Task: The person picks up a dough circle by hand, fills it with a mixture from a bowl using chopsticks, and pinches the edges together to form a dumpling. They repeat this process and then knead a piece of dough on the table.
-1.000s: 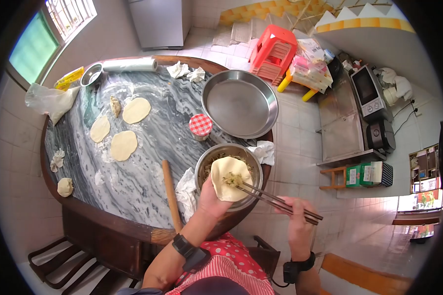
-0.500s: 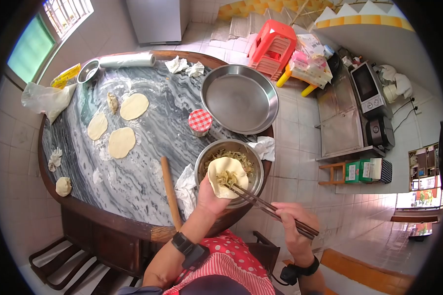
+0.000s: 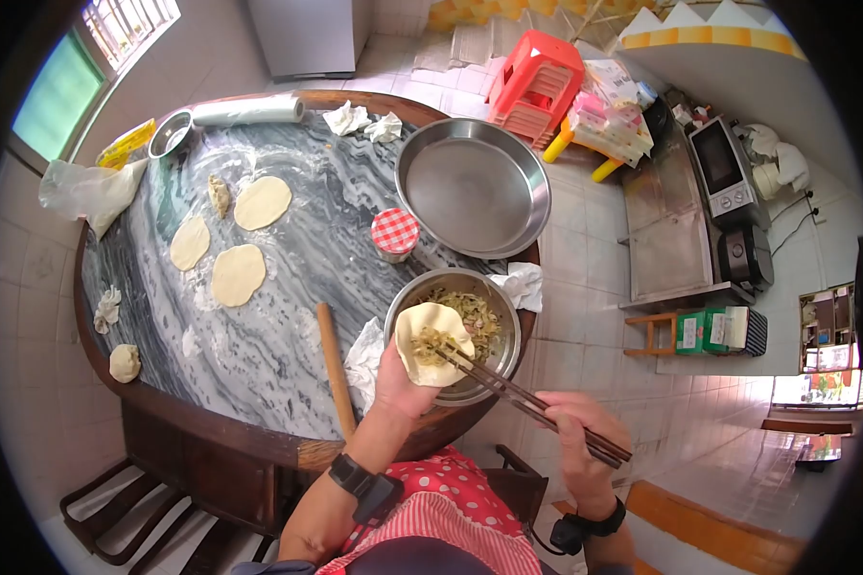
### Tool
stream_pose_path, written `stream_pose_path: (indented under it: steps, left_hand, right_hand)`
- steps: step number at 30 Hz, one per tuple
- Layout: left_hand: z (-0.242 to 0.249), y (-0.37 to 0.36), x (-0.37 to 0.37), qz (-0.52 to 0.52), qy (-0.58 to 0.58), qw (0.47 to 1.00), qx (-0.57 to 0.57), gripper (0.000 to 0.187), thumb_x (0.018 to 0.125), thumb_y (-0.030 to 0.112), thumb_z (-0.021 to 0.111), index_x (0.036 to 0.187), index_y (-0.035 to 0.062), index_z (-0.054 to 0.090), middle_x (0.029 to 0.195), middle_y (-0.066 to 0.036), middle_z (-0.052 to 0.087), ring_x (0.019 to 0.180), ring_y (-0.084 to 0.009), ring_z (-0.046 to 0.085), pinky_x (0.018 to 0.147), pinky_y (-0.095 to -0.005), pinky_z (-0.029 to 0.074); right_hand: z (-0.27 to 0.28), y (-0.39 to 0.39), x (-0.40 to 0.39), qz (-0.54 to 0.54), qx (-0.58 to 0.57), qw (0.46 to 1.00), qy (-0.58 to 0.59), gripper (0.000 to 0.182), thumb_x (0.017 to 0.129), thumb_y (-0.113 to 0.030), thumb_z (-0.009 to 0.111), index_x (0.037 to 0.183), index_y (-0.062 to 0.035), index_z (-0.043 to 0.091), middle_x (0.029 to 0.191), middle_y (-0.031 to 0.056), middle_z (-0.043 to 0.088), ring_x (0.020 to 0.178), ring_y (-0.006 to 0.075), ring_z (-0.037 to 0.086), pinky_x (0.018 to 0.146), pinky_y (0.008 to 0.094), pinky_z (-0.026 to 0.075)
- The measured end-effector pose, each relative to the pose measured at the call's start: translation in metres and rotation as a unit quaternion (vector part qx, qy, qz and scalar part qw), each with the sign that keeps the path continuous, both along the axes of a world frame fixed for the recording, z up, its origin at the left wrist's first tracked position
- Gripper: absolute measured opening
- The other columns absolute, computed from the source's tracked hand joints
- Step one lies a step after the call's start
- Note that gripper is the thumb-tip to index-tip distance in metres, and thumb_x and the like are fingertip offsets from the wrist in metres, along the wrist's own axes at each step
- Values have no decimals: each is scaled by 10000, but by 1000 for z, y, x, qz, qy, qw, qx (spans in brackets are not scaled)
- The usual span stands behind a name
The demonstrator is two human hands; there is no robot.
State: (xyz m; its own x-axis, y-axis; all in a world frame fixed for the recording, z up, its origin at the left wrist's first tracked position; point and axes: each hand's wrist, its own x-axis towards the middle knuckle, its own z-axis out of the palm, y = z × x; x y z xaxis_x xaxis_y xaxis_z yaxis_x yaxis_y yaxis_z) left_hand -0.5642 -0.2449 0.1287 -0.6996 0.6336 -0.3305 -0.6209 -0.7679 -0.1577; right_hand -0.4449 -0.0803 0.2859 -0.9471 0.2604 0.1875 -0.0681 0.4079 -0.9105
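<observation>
My left hand (image 3: pixel 403 385) cups a round dough wrapper (image 3: pixel 448 369) from below, over the near-left part of a metal bowl (image 3: pixel 513 321). Shredded filling (image 3: pixel 433 347) lies in the middle of that wrapper, and more of it fills the bowl (image 3: pixel 475 311). In my right hand (image 3: pixel 585 431) is a pair of dark chopsticks (image 3: pixel 518 395), whose tips touch the filling on the wrapper. A wooden rolling pin (image 3: pixel 334 369) rests on the marble table, left of my left hand. Three flattened dough rounds (image 3: pixel 262 203) lie farther back on the floured marble.
A large round metal pan (image 3: pixel 475 192) and a jar with a red checked lid (image 3: pixel 394 233) stand beyond the bowl. Crumpled tissues (image 3: pixel 362 359) lie by the rolling pin. A dough ball (image 3: pixel 125 362) sits at the left table edge. Red plastic stools (image 3: pixel 537 86) are stacked behind.
My left hand and the wrapper have shifted slightly left, and the wrapper looks more tilted. The filling on it appears more pressed together under the chopstick tips.
</observation>
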Motion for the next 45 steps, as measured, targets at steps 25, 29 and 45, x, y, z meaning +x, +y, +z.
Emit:
stream_pose_path:
  steps: [25,29,45]
  left_hand:
    - [0,-71,6,63,2,993,-97,438,1023,325,363,1289,16,523,1269,-211,570,1178,-413,538,1027,-522,439]
    - [2,-71,6,60,0,994,-96,434,1018,312,365,1291,16,527,1282,-203,567,1180,-408,539,1030,-522,436]
    - [17,-75,7,55,7,991,-119,448,1022,320,357,1310,7,500,1278,-216,558,1190,-411,530,1028,-522,436]
  right_hand:
    - [-100,33,11,-150,-217,957,-119,344,1021,-235,502,1019,79,643,1009,166,669,901,229,685,683,316,608]
    - [-100,32,11,-141,-247,950,-131,340,1019,-227,505,1065,81,639,1058,166,660,926,242,688,675,313,610]
    - [-155,29,3,-186,-281,937,-90,340,1013,-254,525,999,67,637,960,172,695,817,218,698,742,332,587]
